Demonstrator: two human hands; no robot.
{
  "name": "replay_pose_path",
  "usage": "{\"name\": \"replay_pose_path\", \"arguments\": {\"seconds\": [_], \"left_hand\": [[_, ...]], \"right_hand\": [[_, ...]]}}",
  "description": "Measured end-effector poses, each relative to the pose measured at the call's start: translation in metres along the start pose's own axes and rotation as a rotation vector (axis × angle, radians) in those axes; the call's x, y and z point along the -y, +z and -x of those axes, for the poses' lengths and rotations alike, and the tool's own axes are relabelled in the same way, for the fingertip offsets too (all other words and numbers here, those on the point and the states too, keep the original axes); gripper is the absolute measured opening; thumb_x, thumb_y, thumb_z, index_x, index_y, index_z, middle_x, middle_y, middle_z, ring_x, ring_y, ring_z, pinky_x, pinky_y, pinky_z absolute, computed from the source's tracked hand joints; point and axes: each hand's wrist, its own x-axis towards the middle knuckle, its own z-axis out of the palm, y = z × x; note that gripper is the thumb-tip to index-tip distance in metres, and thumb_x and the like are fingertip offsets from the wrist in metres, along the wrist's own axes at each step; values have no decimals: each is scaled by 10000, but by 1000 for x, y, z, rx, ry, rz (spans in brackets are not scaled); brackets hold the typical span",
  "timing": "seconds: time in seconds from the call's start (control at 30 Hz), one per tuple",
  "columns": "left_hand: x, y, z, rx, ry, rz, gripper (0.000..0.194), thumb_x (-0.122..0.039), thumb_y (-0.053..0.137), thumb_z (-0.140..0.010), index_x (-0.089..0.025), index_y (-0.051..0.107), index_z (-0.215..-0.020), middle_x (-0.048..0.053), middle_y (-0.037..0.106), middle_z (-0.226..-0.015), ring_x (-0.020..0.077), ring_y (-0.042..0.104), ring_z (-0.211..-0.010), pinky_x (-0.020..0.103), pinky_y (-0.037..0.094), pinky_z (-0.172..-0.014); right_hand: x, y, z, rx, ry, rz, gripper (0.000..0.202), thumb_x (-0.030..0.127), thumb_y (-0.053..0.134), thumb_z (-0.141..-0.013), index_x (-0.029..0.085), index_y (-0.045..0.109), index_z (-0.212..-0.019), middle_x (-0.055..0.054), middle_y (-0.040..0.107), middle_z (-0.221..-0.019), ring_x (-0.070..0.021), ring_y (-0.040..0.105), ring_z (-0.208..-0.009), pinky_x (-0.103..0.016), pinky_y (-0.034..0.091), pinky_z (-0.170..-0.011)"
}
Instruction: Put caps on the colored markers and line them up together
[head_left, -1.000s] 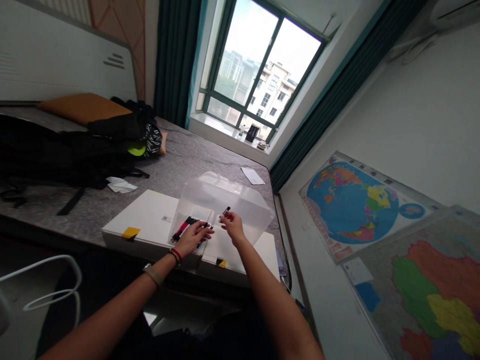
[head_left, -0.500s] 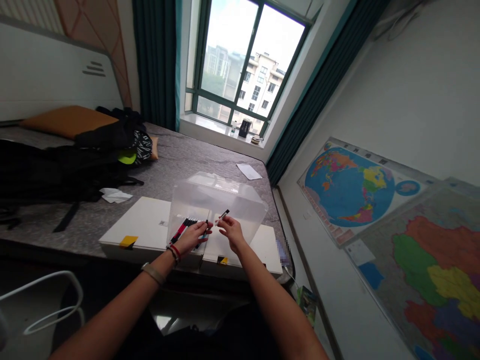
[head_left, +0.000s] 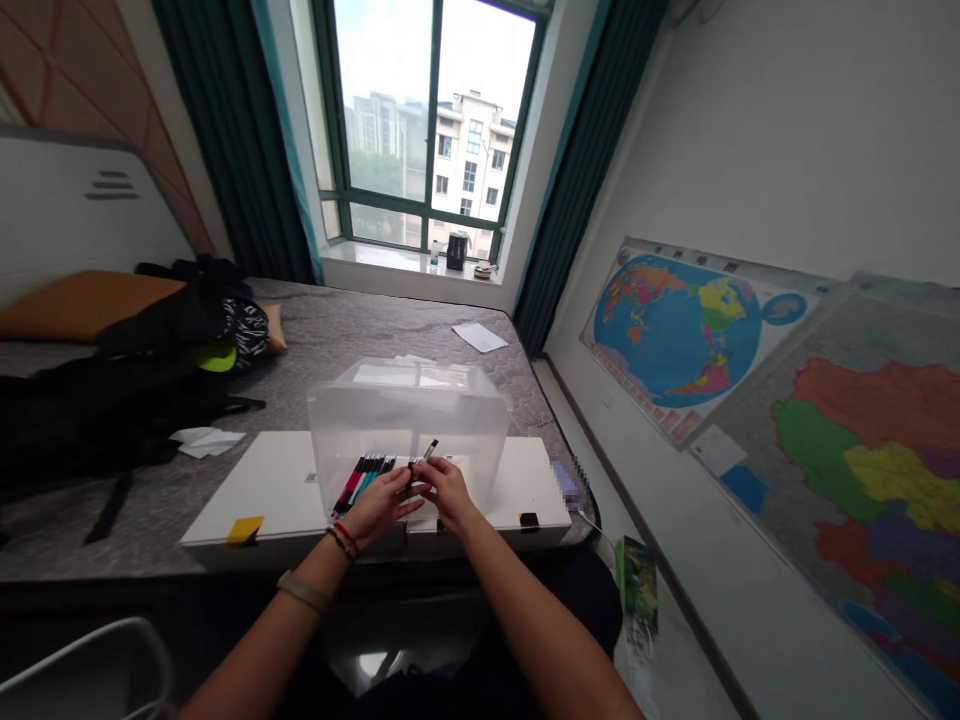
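Observation:
My right hand (head_left: pixel 448 492) is closed on a slim pen (head_left: pixel 430 450) with a pale barrel and black end, tilted up and away from me. Close beside it, my left hand (head_left: pixel 379 508) pinches a dark, thin pen, mostly hidden by the fingers; the fingertips of both hands meet or nearly meet. Several pens (head_left: pixel 363 478) with red, black, white and teal parts lie side by side just left of my left hand. Behind both hands stands a translucent plastic box (head_left: pixel 409 408), its open side towards me.
White flat boxes (head_left: pixel 255 480) with yellow and black tabs lie under the plastic box at the edge of a grey mattress (head_left: pixel 360 320). A black bag (head_left: pixel 97 420) and crumpled tissue (head_left: pixel 206 440) lie left, a paper sheet (head_left: pixel 479 337) at the back. Wall maps (head_left: pixel 682 330) hang right.
My hands have come together, the right moving in towards the left, both still holding pens. The camera view has turned, so the room appears shifted left and more level.

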Motion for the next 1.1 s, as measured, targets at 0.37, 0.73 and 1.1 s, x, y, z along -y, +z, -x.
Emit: {"name": "replay_pose_path", "arguments": {"seconds": [0.37, 0.73, 1.1], "left_hand": [[16, -14, 4, -38, 68, -248, 392, -415, 726, -744, -136, 685, -1016, 132, 648, -1109, 201, 630, -935, 299, 522, -773], [34, -15, -15, -126, 129, -399, 551, -565, 732, -648, -142, 702, -1000, 163, 636, -1195, 278, 597, -1098, 357, 450, -902], [30, -15, -16, -147, 209, -429, 562, -567, 755, -604, -128, 724, -954, 167, 678, -1109, 293, 626, -1052, 395, 425, -947]], "right_hand": [[32, -25, -3, -382, -342, 492, 476, 567, 316, -926, 205, 565, -1108, -66, 648, -926, -161, 624, -726, -297, 490, -700], [64, -8, -50, -85, 69, 1968, 347, 41, 483, -847, 55, 643, -1154, -289, 574, -1182, -313, 634, -1032, -407, 537, -800], [44, -22, -71, 165, -53, 2054, 304, -36, 470, -832, 43, 704, -1009, -254, 662, -1079, -328, 628, -1064, -478, 520, -840]]}}
